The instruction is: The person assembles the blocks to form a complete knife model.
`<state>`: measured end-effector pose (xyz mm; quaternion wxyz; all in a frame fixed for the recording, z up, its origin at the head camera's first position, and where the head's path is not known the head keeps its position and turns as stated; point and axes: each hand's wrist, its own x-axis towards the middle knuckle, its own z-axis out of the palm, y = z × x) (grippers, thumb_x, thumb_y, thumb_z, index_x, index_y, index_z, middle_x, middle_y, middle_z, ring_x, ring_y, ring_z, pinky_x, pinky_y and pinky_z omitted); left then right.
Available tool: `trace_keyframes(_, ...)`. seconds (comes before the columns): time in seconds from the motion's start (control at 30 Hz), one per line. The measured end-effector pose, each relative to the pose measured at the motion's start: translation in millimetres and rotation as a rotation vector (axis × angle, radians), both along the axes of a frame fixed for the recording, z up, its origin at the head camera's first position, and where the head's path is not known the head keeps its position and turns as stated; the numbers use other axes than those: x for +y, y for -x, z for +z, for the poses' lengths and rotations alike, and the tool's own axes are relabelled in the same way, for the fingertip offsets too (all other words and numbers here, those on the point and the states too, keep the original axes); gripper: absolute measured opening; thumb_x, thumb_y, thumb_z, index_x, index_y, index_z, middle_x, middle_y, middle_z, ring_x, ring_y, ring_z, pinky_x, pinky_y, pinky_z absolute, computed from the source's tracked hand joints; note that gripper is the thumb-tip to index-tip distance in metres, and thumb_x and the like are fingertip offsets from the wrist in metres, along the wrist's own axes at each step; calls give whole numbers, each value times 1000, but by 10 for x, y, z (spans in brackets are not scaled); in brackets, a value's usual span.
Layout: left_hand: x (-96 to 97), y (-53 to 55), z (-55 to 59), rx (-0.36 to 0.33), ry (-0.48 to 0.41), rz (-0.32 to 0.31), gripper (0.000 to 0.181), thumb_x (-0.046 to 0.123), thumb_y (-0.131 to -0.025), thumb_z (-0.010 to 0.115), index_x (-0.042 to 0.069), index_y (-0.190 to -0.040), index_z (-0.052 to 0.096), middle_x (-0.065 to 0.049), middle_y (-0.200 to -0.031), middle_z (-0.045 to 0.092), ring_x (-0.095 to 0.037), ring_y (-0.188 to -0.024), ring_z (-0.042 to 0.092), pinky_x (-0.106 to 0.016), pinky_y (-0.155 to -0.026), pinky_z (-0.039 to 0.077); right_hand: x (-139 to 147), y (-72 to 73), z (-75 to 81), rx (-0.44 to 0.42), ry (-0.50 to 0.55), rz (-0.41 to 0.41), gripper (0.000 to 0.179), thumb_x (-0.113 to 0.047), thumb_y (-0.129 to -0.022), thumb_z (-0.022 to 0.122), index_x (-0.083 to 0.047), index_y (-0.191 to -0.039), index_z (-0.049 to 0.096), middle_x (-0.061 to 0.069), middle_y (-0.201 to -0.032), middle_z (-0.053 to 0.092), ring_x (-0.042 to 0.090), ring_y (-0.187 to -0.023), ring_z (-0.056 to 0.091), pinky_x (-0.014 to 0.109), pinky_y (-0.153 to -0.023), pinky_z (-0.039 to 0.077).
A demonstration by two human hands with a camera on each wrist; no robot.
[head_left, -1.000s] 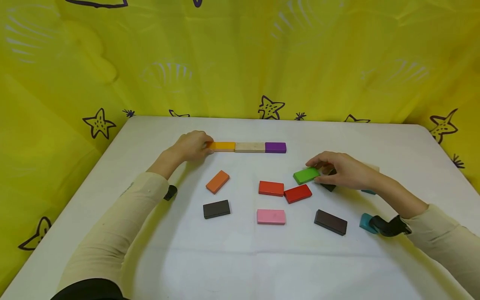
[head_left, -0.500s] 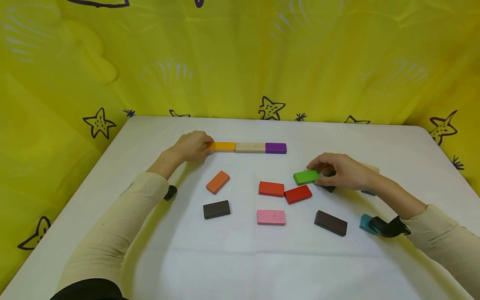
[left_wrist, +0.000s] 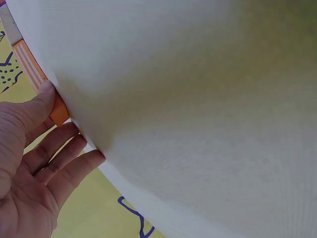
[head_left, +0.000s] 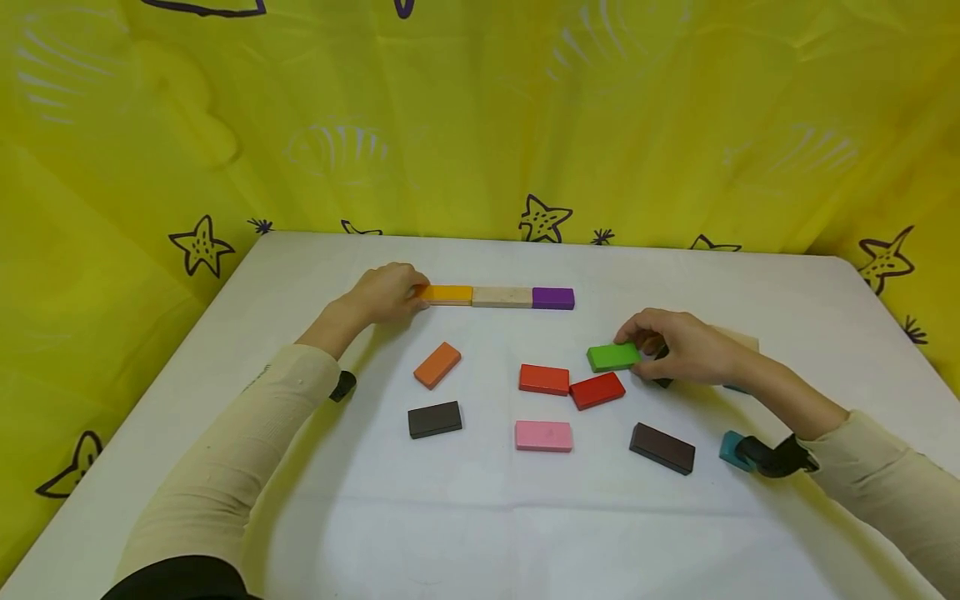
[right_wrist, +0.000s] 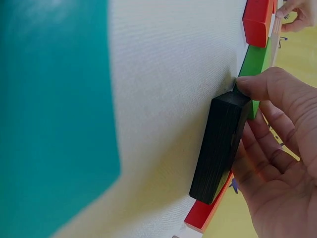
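At the left end of a row of blocks, my left hand (head_left: 386,292) pinches a yellow-orange block (head_left: 447,294). In the left wrist view the thumb lies on this block (left_wrist: 30,64). A plain wooden block (head_left: 502,297) and a purple block (head_left: 553,298) continue the row to the right. My right hand (head_left: 690,346) holds the right end of a green block (head_left: 611,358) between thumb and fingers. A black block (right_wrist: 220,148) lies close under that hand, partly hidden from the head view. Two red blocks (head_left: 543,379) lie just left of the green one.
Nearer on the white table (head_left: 450,542) lie an orange block (head_left: 437,365), a dark grey block (head_left: 435,420), a pink block (head_left: 543,436) and a dark brown block (head_left: 662,448). A teal block (head_left: 731,450) sits by my right wrist. A yellow patterned cloth (head_left: 450,125) hangs behind.
The green block has turned in my right hand's grip, from slanted to nearly level with the row. My left hand stays on the yellow-orange block.
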<state>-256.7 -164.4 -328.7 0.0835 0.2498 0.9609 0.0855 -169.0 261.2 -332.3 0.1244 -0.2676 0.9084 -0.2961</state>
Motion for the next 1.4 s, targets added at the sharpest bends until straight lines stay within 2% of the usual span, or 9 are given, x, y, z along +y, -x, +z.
trace_keyframes(0.17, -3, 16, -19, 9, 0, -9, 20, 17, -98, 69, 3, -111, 73, -11, -97, 65, -26, -85, 54, -41, -71, 46, -2, 12, -11, 18, 17, 6, 33, -4, -86, 81, -3, -115, 68, 3, -104, 66, 20, -96, 60, 28, -84, 54)
trace_keyframes(0.43, 15, 20, -14, 4, 4, -8, 26, 18, -98, 68, 2, -119, 72, -13, -104, 67, -28, -89, 55, -44, -77, 48, 0, 65, 4, 67, 23, -13, 34, -5, -87, 81, -2, -118, 67, 5, -108, 66, 21, -97, 58, 25, -84, 52)
trace_keyframes(0.77, -5, 6, 1, -1, 8, 5, 28, 18, -98, 69, 1, -120, 71, -14, -107, 68, -28, -92, 56, -45, -79, 49, -51, 238, 34, 118, 8, -34, 37, -3, -87, 79, 2, -121, 66, 9, -108, 65, 25, -98, 56, 29, -85, 52)
trace_keyframes(1.0, -14, 5, -11, -15, 5, 10, 30, 18, -99, 68, 1, -124, 70, -14, -111, 68, -29, -94, 56, -46, -84, 49, -107, 354, 34, 95, -13, -61, 37, -4, -89, 77, 7, -123, 64, 19, -118, 66, 31, -104, 59, 52, -95, 53)
trace_keyframes(1.27, 1, 6, -10, -9, 3, 3, 29, 18, -99, 68, 1, -122, 71, -14, -110, 68, -29, -94, 56, -46, -84, 49, -138, 458, 48, 12, -58, -140, 39, -4, -93, 71, 6, -128, 60, 23, -125, 62, 37, -113, 56, 57, -102, 47)
trace_keyframes(1.4, 4, 17, -11, -4, 6, -3, 28, 18, -99, 68, 1, -121, 71, -14, -108, 68, -28, -92, 56, -45, -83, 49, -145, 503, 53, 1, -71, -146, 39, -5, -93, 71, 6, -129, 60, 24, -125, 62, 39, -115, 55, 58, -104, 46)
